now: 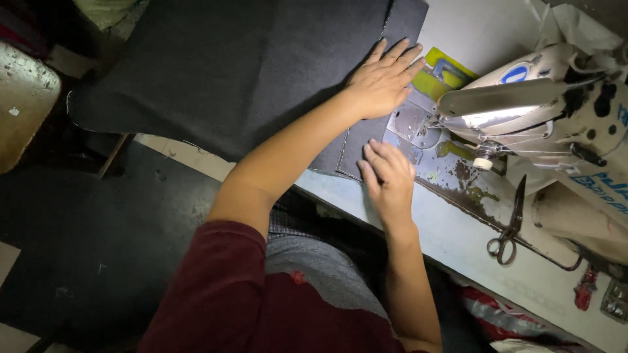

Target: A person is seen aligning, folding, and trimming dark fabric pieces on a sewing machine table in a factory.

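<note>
A tailoring workshop: industrial sewing machine [536, 111], scissors [509, 225], dark cloth [229, 72] on worn worktable [458, 242].

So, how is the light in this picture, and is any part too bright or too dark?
Head view: the lamp on the sewing machine glares, washing out the metal plate beside it; the dark fabric shows little detail; the floor at left is in deep shadow; the left hand and right hand are lit and sharp; the scissors are clear.
</note>
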